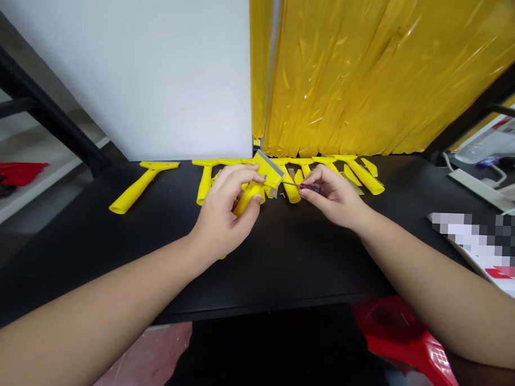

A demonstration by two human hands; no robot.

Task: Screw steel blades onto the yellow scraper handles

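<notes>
My left hand [230,197] is closed around the handle of a yellow scraper [270,172], whose flat grey blade edge tilts up to the right. Between the thumb and fingers of my right hand [331,195] is a screwdriver [310,188] with a dark handle. Its thin shaft points left at the scraper's head; whether the tip touches a screw is too small to tell. Behind my hands several yellow scraper handles lie along the back of the black shelf [280,261]. One yellow handle [134,193] lies apart at the left. Small metal bits [280,195] lie below the held scraper.
A white panel [160,71] and a yellow plastic-wrapped stack [371,79] stand along the back. Black frame posts [53,118] rise at both sides. Red packaging [405,327] sits below the front edge at right, and a pinkish bag [150,358] at left.
</notes>
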